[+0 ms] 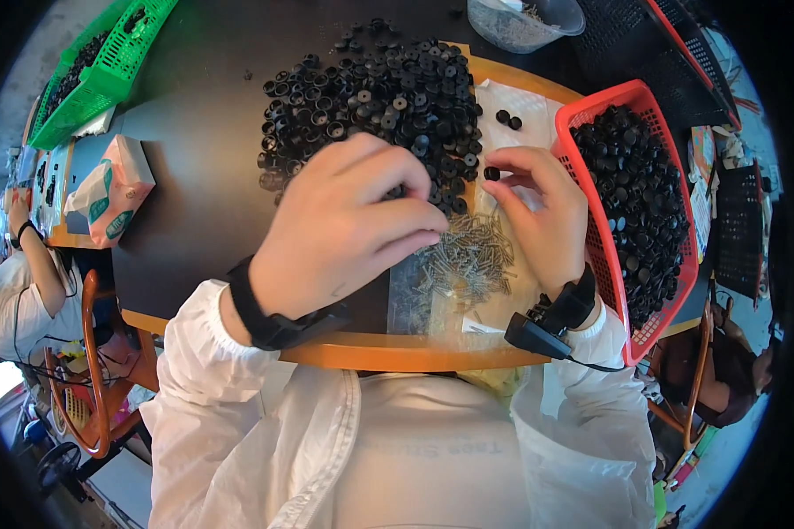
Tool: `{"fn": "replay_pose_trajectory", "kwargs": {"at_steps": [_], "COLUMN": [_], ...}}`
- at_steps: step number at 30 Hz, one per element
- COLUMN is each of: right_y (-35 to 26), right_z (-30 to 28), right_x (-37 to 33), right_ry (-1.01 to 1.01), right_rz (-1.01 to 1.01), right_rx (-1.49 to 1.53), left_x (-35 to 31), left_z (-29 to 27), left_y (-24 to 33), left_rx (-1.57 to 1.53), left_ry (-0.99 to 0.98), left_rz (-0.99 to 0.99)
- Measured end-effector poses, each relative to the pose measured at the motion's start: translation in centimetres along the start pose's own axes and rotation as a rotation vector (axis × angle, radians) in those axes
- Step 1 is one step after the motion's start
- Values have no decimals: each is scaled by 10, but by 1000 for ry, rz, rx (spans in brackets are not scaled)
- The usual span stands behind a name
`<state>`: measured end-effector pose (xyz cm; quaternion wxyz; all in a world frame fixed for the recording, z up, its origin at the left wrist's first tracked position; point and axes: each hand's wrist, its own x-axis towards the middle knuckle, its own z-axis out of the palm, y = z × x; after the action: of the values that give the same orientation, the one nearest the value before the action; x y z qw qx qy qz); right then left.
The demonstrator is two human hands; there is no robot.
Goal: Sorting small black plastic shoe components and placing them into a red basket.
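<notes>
My right hand [545,212] pinches a small round black knob [492,174] between thumb and forefinger. My left hand [348,220] is closed, thumb and forefinger pressed together just above a heap of thin metal screws [468,256]; whatever is between its fingertips is too small or hidden to make out. Beyond the left hand spreads a big pile of black round cup-shaped parts [370,101], partly covered by that hand. A couple of loose black knobs [508,119] lie on a white sheet [529,99] past my right hand.
A red basket [589,207] full of black knobs stands close to my right. A clear bowl [528,26] sits at the far edge. Leftward are a tissue pack [119,189] and a green basket [132,57]. Other people sit at both sides.
</notes>
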<state>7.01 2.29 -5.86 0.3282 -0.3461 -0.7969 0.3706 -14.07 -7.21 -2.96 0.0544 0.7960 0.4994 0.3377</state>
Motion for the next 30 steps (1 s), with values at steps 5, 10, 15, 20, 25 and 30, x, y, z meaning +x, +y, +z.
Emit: {"fn": "replay_pose_trajectory", "kwargs": {"at_steps": [5,10,15,20,25,30], "right_y": [7,11,12,12,13,8], "right_z": [6,1,1,2,2,1], "right_x": [-4,-9,-11,-13,-13,-13], "right_ry": [10,-29,-73,-78,-75,-158], "right_rz": [50,146,142,168,167,184], "right_rx": [217,381,422,498,499,504], "left_x": [0,0,-6,-8,-5,-5], "left_z": [28,30,29,30,31,34], "left_y": [3,0,-3,-3,0,-1], "left_rx": [103,115,75,76,87,-100], "left_ry": [-51,-118,-127,-149,-109,29], "left_rz": [67,44,23,18,-27,-125]}}
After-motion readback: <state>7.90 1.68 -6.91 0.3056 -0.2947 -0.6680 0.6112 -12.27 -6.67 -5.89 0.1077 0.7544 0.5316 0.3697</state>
